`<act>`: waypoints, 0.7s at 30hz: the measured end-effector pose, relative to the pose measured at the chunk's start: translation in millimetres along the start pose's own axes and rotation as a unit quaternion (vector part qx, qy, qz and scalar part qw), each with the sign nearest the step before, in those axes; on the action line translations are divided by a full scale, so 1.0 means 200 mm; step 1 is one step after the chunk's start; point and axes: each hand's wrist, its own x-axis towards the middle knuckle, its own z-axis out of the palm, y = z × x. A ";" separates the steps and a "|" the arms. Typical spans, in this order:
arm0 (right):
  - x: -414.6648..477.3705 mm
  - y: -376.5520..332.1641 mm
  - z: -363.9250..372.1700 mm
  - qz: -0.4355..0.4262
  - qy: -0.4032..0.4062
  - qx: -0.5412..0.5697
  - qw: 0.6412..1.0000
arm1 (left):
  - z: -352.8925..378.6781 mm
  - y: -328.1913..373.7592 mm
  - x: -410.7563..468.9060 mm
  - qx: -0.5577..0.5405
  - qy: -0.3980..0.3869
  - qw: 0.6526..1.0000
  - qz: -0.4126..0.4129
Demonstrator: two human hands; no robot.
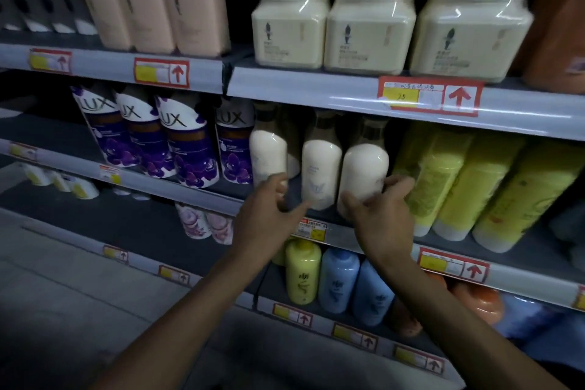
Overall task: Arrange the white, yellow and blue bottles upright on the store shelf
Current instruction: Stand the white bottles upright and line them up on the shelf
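- Reaching into the middle shelf (pixel 525 279), we have both hands at a row of three white bottles with dark caps.
- Our right hand (pixel 380 212) grips the right white bottle (pixel 365 165) low on its body. The thumb lies across the front and the fingers curl round its right side.
- Our left hand (pixel 269 206) is at the foot of the left white bottle (pixel 266 149). Its fingertips bend toward the bottle and the thumb sticks out toward the middle white bottle (pixel 319 165).
- Blur hides the contact there, so we cannot tell whether the left hand holds anything.
- All three white bottles stand side by side near the shelf's front edge. They sit between the purple LUX bottles (pixel 190 142) on their left and the yellow-green bottles (pixel 443 180) on their right.
- Neither of our hands grips the middle white bottle.
- One shelf lower, a yellow bottle (pixel 302 272) stands upright just left of two blue bottles (pixel 338 279). Orange bottles (pixel 478 301) sit further right, and our right forearm crosses in front of that row.
- On the shelf above we see cream jars (pixel 367 32) in clear wrap, with tall peach bottles (pixel 152 0) to their left.
- Red-framed price tags (pixel 430 95) with upward arrows sit on the shelf rails.
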 end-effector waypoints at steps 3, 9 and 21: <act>0.03 0.01 0.03 0.018 -0.001 -0.048 0.999 | 0.09 0.01 0.09 0.012 0.041 0.999 -0.004; 0.09 0.00 0.02 0.021 0.002 -0.144 0.989 | 0.22 0.08 0.16 0.016 0.063 0.998 -0.024; 0.03 0.00 -0.03 0.042 0.046 -0.140 0.988 | 0.27 0.13 0.22 0.040 0.041 0.997 -0.049</act>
